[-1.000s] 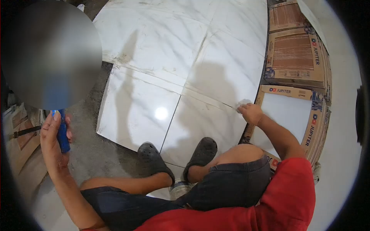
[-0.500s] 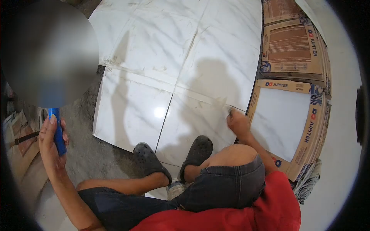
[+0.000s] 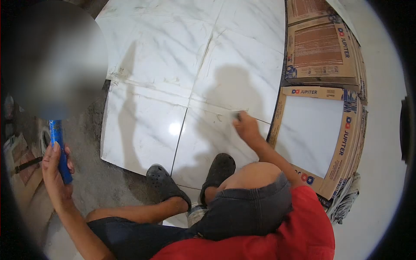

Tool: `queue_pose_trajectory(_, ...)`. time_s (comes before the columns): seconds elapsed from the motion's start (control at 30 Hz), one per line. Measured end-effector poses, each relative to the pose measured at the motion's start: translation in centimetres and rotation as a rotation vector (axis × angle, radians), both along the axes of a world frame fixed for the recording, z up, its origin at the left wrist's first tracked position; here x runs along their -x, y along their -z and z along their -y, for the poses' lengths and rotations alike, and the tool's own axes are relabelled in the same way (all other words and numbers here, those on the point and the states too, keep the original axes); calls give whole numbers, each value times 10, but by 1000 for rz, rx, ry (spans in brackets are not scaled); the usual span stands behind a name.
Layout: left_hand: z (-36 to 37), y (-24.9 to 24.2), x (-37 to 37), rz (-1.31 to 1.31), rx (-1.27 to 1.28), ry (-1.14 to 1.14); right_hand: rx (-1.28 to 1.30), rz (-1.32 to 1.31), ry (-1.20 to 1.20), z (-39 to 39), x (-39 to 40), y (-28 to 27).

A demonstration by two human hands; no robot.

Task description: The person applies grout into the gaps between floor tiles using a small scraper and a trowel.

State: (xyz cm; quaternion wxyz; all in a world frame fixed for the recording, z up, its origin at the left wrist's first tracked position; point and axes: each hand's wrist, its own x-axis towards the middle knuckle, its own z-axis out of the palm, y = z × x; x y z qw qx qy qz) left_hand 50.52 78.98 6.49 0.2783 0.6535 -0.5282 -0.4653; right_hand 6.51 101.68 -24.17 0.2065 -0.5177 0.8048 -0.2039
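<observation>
My left hand (image 3: 56,167) is wrapped round a blue cylindrical handle (image 3: 60,151), held upright at the left; its upper end disappears into a blurred patch. My right hand (image 3: 249,128) is closed just over a white marbled floor tile (image 3: 216,134), near the joint with the tile beyond. Something small and dark shows at its fingertips, too blurred to name. Smears and scrapings mark the tile in front of that hand. My feet, in black clogs (image 3: 220,171), rest at the near edge of the tiles.
Cardboard tile boxes (image 3: 320,65) marked JUPITER line the right side, the nearest one framing a white tile (image 3: 310,130). Bare grey floor (image 3: 117,173) runs along the left. Crumpled plastic (image 3: 346,201) lies by the boxes. A round container (image 3: 196,214) stands beneath my legs.
My right hand has swept left and slightly away from me across the tile. The left hand keeps its grip on the blue handle, and the view has shifted slightly.
</observation>
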Motion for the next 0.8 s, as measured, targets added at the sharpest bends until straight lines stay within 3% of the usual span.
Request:
queue_pose_trajectory(0.03, 0, 1, 0, 39, 30, -31, -60, 37, 116, -10, 11, -11)
queue_pose_trajectory(0.1, -3, 3, 0, 72, 54, -62, -40, -91, 125, -30, 32, -19)
queue_pose_trajectory(0.2, -5, 7, 5, 27, 87, -27, -246, -474, -88, -56, 45, 13)
queue_pose_trajectory(0.3, -5, 9, 0, 54, 53, -3, -240, -543, -253, -69, 14, 43)
queue_pose_trajectory(0.43, -3, 6, 0, 96, 39, 38, -258, -437, -327, -79, 5, 17)
queue_pose_trajectory(0.5, -5, 6, -6, 42, 45, 56, -117, -302, -11, -84, 34, 7)
queue_pose_trajectory(0.57, -7, 5, 2, 54, 43, 13, -401, -222, 383, -63, 54, -18)
queue_pose_trajectory(0.67, -4, 7, -2, 43, 26, -16, -399, -220, 358, -43, 66, 13)
queue_pose_trajectory(0.73, -3, 7, -5, 36, -3, -9, -214, -190, 246, -24, 41, 36)
queue_pose_trajectory(0.8, -4, 8, -1, -17, 4, -7, -193, -115, 88, 4, 4, 31)
